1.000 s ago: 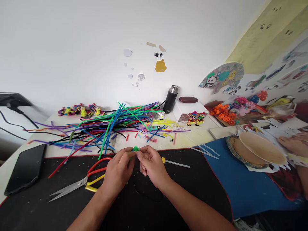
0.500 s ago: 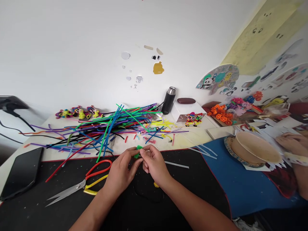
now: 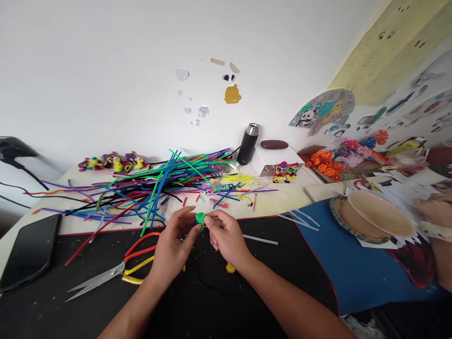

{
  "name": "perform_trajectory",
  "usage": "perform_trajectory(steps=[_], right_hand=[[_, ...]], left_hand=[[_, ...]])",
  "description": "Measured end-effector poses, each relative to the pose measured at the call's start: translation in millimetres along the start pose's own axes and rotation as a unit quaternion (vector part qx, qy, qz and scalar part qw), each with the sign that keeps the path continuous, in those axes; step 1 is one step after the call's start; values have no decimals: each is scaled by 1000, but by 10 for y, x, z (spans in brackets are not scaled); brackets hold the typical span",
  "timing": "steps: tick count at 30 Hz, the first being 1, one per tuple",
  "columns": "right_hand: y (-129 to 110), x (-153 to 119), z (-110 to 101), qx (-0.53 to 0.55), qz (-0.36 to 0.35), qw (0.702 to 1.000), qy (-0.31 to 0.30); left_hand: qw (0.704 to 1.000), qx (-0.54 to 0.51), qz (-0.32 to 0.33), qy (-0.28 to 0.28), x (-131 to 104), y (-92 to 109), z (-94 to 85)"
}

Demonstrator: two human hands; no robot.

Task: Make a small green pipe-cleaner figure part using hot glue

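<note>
A small coil of green pipe cleaner [image 3: 200,217], with some blue at its left side, is held up between my hands above the black mat [image 3: 197,310]. My right hand [image 3: 226,235] pinches its right edge between thumb and forefinger. From the left, the thumb of my left hand [image 3: 174,242] presses low on the coil, other fingers partly behind it, forefinger lifted off. Scissors [image 3: 113,271] with red and yellow handles lie left of my left hand. Beneath my right wrist sits a small yellow piece [image 3: 230,268], near a thin black cord [image 3: 215,293].
A heap of coloured pipe cleaners [image 3: 158,181] spreads behind my hands. A phone [image 3: 30,249] lies left. A black thermos [image 3: 248,143] stands beside a white box [image 3: 275,160]. To the right are glue sticks [image 3: 303,219], a bowl [image 3: 377,216] and another person's hand [image 3: 432,212].
The green coil has turned so that its round spiral face shows. My left forefinger has lifted away from it, and the left hand has shifted slightly left. My right hand keeps its pinch.
</note>
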State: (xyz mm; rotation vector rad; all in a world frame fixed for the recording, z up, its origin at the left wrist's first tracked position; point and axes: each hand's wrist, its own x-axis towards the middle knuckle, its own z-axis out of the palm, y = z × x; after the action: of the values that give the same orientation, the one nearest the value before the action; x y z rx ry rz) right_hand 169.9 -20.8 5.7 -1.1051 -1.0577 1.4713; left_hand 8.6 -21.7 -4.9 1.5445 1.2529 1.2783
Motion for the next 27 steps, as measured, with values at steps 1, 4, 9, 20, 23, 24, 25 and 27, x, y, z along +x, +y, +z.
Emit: perform_trajectory(steps=[1,4,9,20,23,24,25,27], right_hand=[[13,1,-3,-9,1,1000,0],[59,4,-23,-44,-1,999,5],[52,0,-80,-140,-30,990,3],[10,-44,-48,-329,-137,934,5],[40,-90,-12,-387,-152,909,-11],[51,-106,1,-411,-152,899,-19],[60,-120,15,-436,-148,887,-27],[73,-143,41,-481,-135,865,-40]], left_hand=[[1000,2,0,-8,6,8,-4],[998,30,20,-53,35,27,-28],[997,27,-5,-68,60,-7,-58],[995,-2,-98,-28,81,-34,-60],[995,-6,-99,-15,87,-63,-62],[995,-2,-99,-11,85,-65,-61],[995,8,-99,-6,83,-62,-60],[994,44,-96,6,75,-45,-57]])
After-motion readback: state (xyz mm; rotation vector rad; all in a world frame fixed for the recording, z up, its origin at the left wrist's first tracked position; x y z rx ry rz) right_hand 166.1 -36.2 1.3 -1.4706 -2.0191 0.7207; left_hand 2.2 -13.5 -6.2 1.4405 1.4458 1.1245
